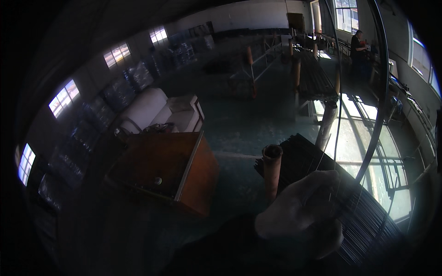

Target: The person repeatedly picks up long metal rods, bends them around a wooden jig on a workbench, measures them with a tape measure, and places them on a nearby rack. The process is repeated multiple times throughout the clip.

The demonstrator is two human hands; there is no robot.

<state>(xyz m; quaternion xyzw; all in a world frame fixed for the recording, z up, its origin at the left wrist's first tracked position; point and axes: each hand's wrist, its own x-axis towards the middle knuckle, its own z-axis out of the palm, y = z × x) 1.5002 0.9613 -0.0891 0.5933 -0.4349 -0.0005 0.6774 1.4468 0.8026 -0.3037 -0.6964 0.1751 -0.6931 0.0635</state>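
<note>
My left hand point(290, 209), pale and perhaps gloved, reaches in from the lower edge with a dark sleeve behind it. Its fingers are curled round in deep shadow, at the lower end of some thin dark rods point(340, 106). These rise past the hand to the top of the picture; a thicker-looking dark strand point(383, 83) bows upward beside them. How many of them the hand holds is hidden. Below and beyond it lies a pile of long, thin dark rods point(368, 221). My right hand does not show.
A rusty upright pipe post point(272, 170) stands just left of the pile. Farther left are an orange-brown cabinet point(198, 179) and a pale sofa point(149, 108). More rods lie on a rack point(313, 76) ahead. A person point(358, 46) is by the far right windows. Sunlight falls across the floor point(368, 133).
</note>
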